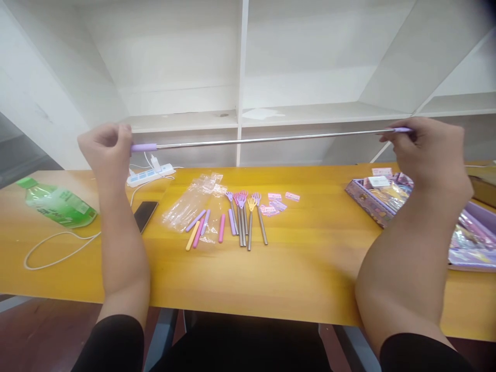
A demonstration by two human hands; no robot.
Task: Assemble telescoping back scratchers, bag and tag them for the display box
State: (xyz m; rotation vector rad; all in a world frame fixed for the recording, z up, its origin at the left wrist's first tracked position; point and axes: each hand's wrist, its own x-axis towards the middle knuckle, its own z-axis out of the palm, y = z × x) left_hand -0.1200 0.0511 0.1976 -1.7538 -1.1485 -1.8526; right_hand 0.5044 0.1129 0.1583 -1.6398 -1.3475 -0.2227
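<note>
A thin metal rod (pixel 267 139) is stretched level in the air above the table (pixel 302 274), in front of the white shelving (pixel 294 57); no writing can be made out on it. The left hand (pixel 106 147) is closed in a fist around its lilac sleeve, and the right hand (pixel 430 150) pinches the lilac tip at the other end, fingers curled. Below lie several hand-headed scratchers (pixel 250 227) with lilac, pink and yellow heads, overlapping too much for a sure count. Just left are six loose sleeves (pixel 221 228): three lilac, two pink, one yellow, some touching clear plastic bags (pixel 182 204). Right of the heads are at least four small printed cards (pixel 292 197), their print too small to read. Farther left are one dark phone (pixel 146 214), one white power strip (pixel 151 174), one white cable (pixel 58 234) and one green bottle (pixel 58 204) on its side, its dark lettering blurred. At right, packaged goods (pixel 387 194) fill patterned purple packaging (pixel 362 201), whether one box or two cannot be told.
</note>
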